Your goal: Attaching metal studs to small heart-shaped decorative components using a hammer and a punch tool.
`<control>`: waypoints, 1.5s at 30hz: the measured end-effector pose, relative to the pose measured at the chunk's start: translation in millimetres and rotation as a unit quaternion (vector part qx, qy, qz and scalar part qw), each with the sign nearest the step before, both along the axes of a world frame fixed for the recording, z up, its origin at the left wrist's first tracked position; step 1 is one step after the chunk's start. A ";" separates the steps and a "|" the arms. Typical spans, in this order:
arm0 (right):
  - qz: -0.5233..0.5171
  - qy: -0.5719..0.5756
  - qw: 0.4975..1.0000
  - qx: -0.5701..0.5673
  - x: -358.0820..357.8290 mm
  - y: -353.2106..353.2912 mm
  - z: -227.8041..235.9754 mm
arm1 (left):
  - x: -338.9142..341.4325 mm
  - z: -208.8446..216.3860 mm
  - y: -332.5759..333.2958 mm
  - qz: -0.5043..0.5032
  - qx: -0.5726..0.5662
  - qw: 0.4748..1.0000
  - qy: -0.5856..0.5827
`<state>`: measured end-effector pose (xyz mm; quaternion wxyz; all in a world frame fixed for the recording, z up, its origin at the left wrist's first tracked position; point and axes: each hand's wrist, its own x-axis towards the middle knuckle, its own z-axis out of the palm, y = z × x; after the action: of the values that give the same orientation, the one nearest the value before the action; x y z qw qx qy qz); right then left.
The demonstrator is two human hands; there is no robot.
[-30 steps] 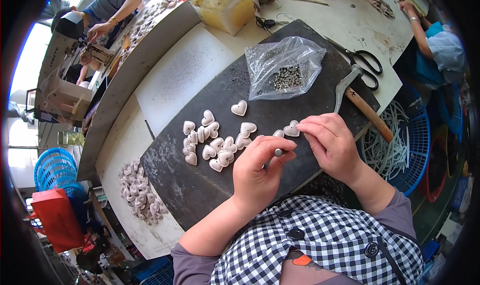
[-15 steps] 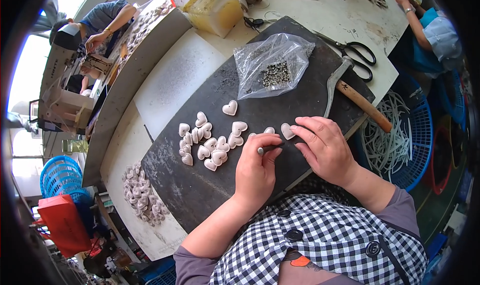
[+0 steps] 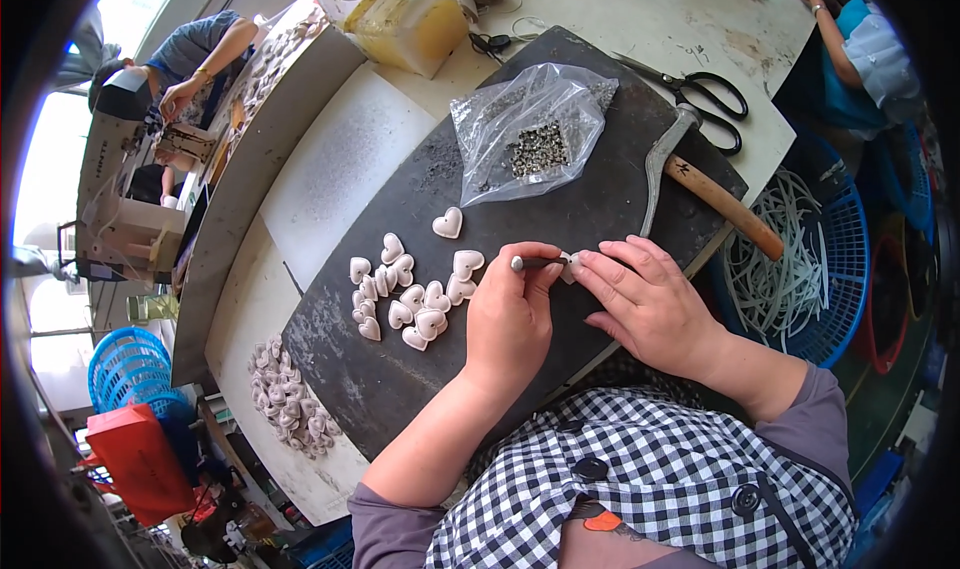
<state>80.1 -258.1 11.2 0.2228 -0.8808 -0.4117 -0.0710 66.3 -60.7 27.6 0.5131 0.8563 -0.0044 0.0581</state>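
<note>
Around us stretches a workshop, with one co-worker (image 3: 205, 49) bent over a bench at upper left and another person (image 3: 870, 69) at upper right. Before us lies a pale worktable (image 3: 770, 29), and on it a dark board (image 3: 345, 369) with scuffed patches near its left corner.

We grasp a slim dark tool (image 3: 543, 263) between the thumb and fingers of our left hand (image 3: 510, 314), its rounded metal end pointing left and its other end toward a small pale heart (image 3: 568, 268). That heart sits over the board, at the fingertips of our right hand (image 3: 640, 294). Our right thumb stands apart from those fingers, and we cannot tell whether they pinch the heart or only press on it; nor can we tell whether the tool touches it.

Left of our hands we see a loose group of padded hearts (image 3: 430, 324) on the board, one more heart (image 3: 447, 223) lying just above them. We have a heap of hearts (image 3: 290, 399) on the worktable beyond the board's left edge. Farther up the board rests a clear plastic bag (image 3: 490, 119) with small metal pieces (image 3: 540, 149) inside. To its right we find a hammer (image 3: 725, 209) with a wooden handle, and near it black-handled scissors (image 3: 680, 87). Beside the table, on our right, a blue basket (image 3: 850, 259) holds pale strips (image 3: 780, 259).
</note>
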 end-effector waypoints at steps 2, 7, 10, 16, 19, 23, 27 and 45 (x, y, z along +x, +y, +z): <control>-0.005 -0.001 1.000 -0.005 -1.7 1.2 0.7 | 1.7 -1.0 -0.3 -0.001 -0.014 1.000 -0.004; -0.020 -0.026 0.999 -0.037 -9.9 7.1 -0.5 | 6.0 -2.3 2.0 0.003 -0.017 1.000 0.024; -0.028 -0.060 0.994 -0.088 -12.0 10.4 -0.3 | 8.6 -0.1 5.0 -0.031 0.047 0.998 0.007; -0.051 -0.053 0.993 -0.089 -15.4 12.6 2.2 | 12.3 -7.5 0.9 -0.064 0.140 0.983 -0.097; -0.062 -0.045 0.994 -0.083 -13.3 14.3 4.9 | 11.9 -8.0 0.6 -0.062 0.158 0.979 -0.111; -0.066 -0.054 0.993 -0.086 -15.7 16.1 3.8 | 13.0 -6.7 3.3 -0.014 0.064 0.998 -0.024; -0.072 -0.058 0.992 -0.087 -18.3 16.9 3.3 | 11.5 -4.7 1.9 -0.015 0.064 0.997 -0.028; -0.266 -0.060 0.962 -0.022 24.2 -57.0 41.6 | 13.3 -1.2 4.6 -0.111 0.202 0.966 -0.113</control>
<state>104.3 -315.1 52.8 0.1512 -0.9575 -0.1766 -0.1708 79.6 -56.1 26.4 0.3288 0.9243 -0.1692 0.0945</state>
